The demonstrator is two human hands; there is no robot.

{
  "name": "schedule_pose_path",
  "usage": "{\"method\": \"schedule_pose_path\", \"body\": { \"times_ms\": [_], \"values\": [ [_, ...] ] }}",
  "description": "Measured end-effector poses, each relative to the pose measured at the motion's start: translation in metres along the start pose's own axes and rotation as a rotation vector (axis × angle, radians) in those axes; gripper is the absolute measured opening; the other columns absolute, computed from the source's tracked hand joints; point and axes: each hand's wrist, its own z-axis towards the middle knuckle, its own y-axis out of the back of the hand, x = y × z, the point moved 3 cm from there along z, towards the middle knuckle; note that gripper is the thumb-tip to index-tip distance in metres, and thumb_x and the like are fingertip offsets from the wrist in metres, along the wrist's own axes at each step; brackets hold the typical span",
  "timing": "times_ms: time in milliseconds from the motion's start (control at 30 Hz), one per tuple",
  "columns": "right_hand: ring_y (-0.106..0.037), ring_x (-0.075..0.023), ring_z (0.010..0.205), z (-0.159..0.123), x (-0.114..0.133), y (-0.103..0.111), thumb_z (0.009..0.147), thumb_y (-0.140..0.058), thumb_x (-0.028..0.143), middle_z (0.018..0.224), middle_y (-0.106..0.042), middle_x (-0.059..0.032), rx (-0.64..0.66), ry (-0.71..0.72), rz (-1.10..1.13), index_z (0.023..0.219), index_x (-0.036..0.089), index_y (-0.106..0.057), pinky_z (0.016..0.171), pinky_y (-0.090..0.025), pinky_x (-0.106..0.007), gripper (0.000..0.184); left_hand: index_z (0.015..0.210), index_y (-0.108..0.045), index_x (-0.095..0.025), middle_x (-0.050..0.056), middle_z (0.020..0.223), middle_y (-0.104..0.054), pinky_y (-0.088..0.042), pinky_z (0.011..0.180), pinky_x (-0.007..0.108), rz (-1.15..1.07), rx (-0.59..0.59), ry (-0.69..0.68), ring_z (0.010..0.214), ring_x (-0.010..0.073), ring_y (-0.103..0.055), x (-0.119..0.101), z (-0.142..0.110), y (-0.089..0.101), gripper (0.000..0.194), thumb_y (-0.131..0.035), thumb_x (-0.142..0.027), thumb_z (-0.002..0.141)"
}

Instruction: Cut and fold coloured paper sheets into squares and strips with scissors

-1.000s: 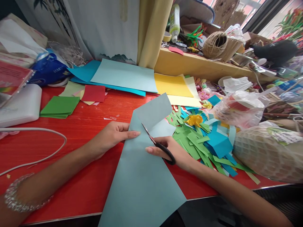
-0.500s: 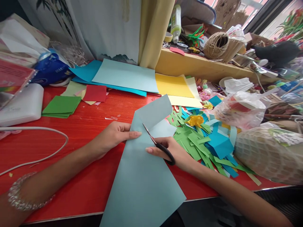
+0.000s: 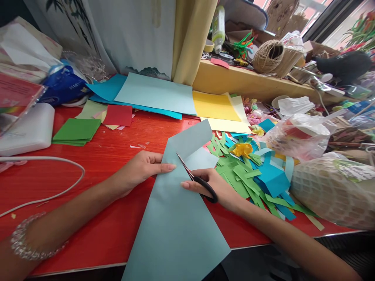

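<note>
A large pale blue sheet of paper reaches from the middle of the table down past its front edge. My left hand pinches its left edge, thumb on top. My right hand is wrapped round the black handles of a pair of scissors. Their blades lie across the sheet, the tip pointing up and left near my left thumb. A cut runs in from the right side, and the partly cut strip stands raised beyond the blades, still joined at the left.
Green and blue paper strips lie heaped to the right, beside a net-wrapped bag. Green squares and a red one sit at the left. Larger blue sheets rest at the back. A white cable curves across the left side.
The raised strip has dipped slightly at its far end. Both hands and the scissors stay almost in the same place.
</note>
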Motion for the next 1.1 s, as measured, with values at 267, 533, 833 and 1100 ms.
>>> {"method": "schedule_pose_path", "body": {
  "times_ms": [267, 533, 833, 1100],
  "values": [
    [-0.042, -0.0098, 0.051, 0.000, 0.002, -0.001, 0.068, -0.066, 0.057, 0.058, -0.049, 0.0008, -0.006, -0.007, -0.015, 0.074, 0.014, -0.061, 0.045, -0.026, -0.023, 0.044, 0.086, -0.072, -0.019, 0.000, 0.078, -0.073, -0.050, 0.061, 0.018, -0.007, 0.022, 0.023, 0.067, 0.0115, -0.065, 0.000, 0.000, -0.002, 0.019, -0.067, -0.034, 0.076],
    [-0.039, -0.0088, 0.051, 0.000, 0.000, -0.001, 0.071, -0.065, 0.053, 0.060, -0.048, 0.0022, 0.005, 0.019, -0.002, 0.074, 0.015, -0.059, 0.047, -0.027, -0.023, 0.038, 0.086, -0.071, -0.019, 0.001, 0.080, -0.073, -0.051, 0.062, 0.020, -0.006, 0.052, 0.041, 0.069, 0.0133, -0.066, 0.001, 0.000, -0.005, 0.021, -0.067, -0.036, 0.076],
    [-0.040, -0.0082, 0.051, -0.001, -0.001, -0.001, 0.076, -0.063, 0.047, 0.059, -0.045, 0.0035, 0.028, 0.034, 0.001, 0.070, 0.016, -0.054, 0.048, -0.027, -0.022, 0.033, 0.091, -0.071, -0.019, 0.002, 0.083, -0.073, -0.052, 0.064, 0.022, -0.015, 0.081, 0.071, 0.073, 0.0155, -0.066, 0.000, -0.001, -0.008, 0.023, -0.067, -0.036, 0.076],
    [-0.039, -0.0081, 0.051, -0.001, 0.001, -0.002, 0.075, -0.063, 0.050, 0.058, -0.044, 0.0038, 0.021, 0.042, -0.001, 0.068, 0.016, -0.053, 0.047, -0.027, -0.023, 0.035, 0.093, -0.071, -0.020, 0.003, 0.082, -0.073, -0.051, 0.066, 0.024, -0.016, 0.081, 0.093, 0.074, 0.0164, -0.066, -0.004, -0.004, -0.011, 0.023, -0.066, -0.035, 0.076]
  ]
}}
